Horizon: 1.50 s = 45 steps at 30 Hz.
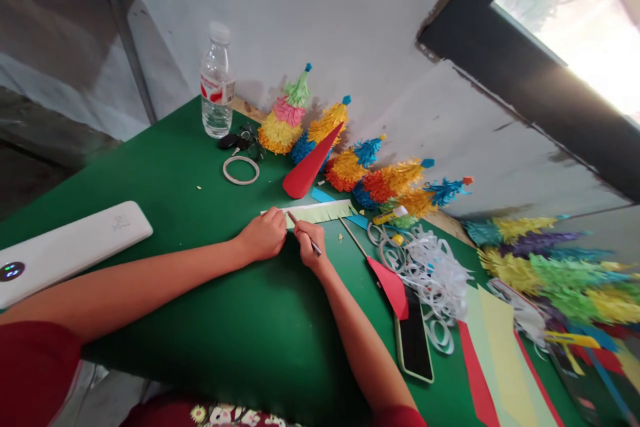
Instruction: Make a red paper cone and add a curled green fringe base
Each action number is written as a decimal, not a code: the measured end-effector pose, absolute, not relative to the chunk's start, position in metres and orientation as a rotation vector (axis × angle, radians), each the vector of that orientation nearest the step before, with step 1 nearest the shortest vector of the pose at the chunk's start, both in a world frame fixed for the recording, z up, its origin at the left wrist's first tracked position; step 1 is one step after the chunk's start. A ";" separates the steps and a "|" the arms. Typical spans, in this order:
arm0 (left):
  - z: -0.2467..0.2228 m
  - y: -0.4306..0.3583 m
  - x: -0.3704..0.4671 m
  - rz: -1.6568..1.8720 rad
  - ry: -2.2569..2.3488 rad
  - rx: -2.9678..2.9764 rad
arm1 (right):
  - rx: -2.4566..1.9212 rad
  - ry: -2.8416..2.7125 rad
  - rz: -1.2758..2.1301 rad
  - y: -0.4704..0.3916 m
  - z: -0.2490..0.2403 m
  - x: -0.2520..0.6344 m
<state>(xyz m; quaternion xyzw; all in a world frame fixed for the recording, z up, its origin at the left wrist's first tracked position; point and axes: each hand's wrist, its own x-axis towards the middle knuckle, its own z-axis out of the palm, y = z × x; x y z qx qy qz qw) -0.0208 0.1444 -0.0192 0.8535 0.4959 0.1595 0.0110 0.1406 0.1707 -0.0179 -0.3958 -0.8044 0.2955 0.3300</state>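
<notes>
A pale yellow-green paper strip (326, 212) with a fringed edge lies on the green table (200, 293). At its left end, my left hand (264, 235) is closed with the fingers curled down on the strip. My right hand (311, 241) is closed around a slim, dark pen-like stick (316, 249), its far tip at the strip near my left fingers. Just behind the strip stands a smooth red paper cone (313, 161). Blue paper pieces (321, 195) lie next to the strip. A thin stick (354, 238) rests by its right end.
Fringed paper cones (395, 180) line the wall. Behind my left hand are a water bottle (217, 90), keys (243, 140) and a tape ring (241, 170). A white power bank (75, 247) lies left. Curled white strips (435, 267), a phone (415, 343) and coloured paper sheets (495, 347) lie right.
</notes>
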 end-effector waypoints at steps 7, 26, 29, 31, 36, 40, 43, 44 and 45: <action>-0.015 0.144 -0.020 0.419 1.567 2.701 | -1.048 -2.253 0.779 0.169 -0.001 0.141; -0.013 0.142 -0.021 0.408 1.592 2.705 | -1.042 -1.938 0.872 0.164 -0.013 0.147; -0.016 0.141 -0.021 0.411 1.604 2.706 | -1.035 -2.012 0.848 0.168 -0.017 0.141; -0.018 0.140 -0.021 0.415 1.611 2.703 | -1.023 -2.041 0.835 0.168 -0.018 0.141; -0.017 0.141 -0.021 0.410 1.619 2.690 | -1.011 -2.119 0.808 0.169 -0.015 0.140; -0.015 0.141 -0.020 0.377 1.627 2.697 | -0.999 -2.247 0.788 0.164 -0.008 0.143; -0.014 0.141 -0.020 0.347 1.631 2.709 | -0.983 -2.284 0.805 0.153 -0.004 0.151; -0.013 0.141 -0.020 0.340 1.632 2.713 | -0.986 -2.283 0.814 0.149 -0.003 0.154; -0.013 0.141 -0.020 0.334 1.635 2.715 | -0.990 -2.276 0.823 0.145 -0.002 0.156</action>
